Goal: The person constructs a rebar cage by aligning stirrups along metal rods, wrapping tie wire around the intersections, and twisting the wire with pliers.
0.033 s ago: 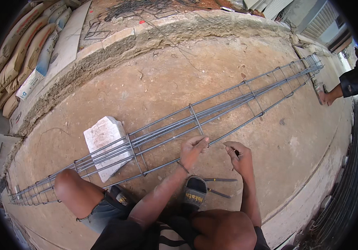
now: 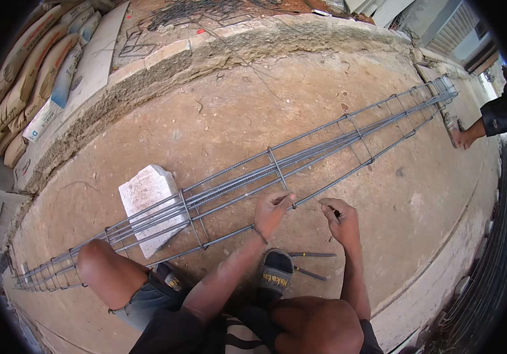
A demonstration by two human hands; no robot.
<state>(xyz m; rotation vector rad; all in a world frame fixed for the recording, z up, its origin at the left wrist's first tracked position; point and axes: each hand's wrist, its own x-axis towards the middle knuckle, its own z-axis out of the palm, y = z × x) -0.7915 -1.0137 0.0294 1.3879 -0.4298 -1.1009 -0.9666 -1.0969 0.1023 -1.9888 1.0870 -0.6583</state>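
Note:
A long rebar cage (image 2: 239, 177) of steel bars and square stirrups runs slantwise from near left to far right. My left hand (image 2: 272, 213) is closed in a pinch at the cage's near bar, beside the lower corner of a stirrup (image 2: 277, 169). To its right, my right hand (image 2: 343, 223) is closed too, thumb against fingers, just off the bar. A thin tie wire (image 2: 308, 209) spans between the two hands. What lies inside the left fingertips is mostly hidden. Pincers with dark handles (image 2: 313, 255) lie on the floor by my sandal (image 2: 276, 271).
A white block (image 2: 147, 184) sits under the cage at left. Stacked cement bags (image 2: 35, 76) stand at the far left behind a rough concrete ledge (image 2: 165, 71). Another person's foot (image 2: 470, 134) is at the far right. Long bars (image 2: 504, 236) lie along the right edge.
My right hand has shifted very slightly to the right. The cage and my left hand look nearly the same.

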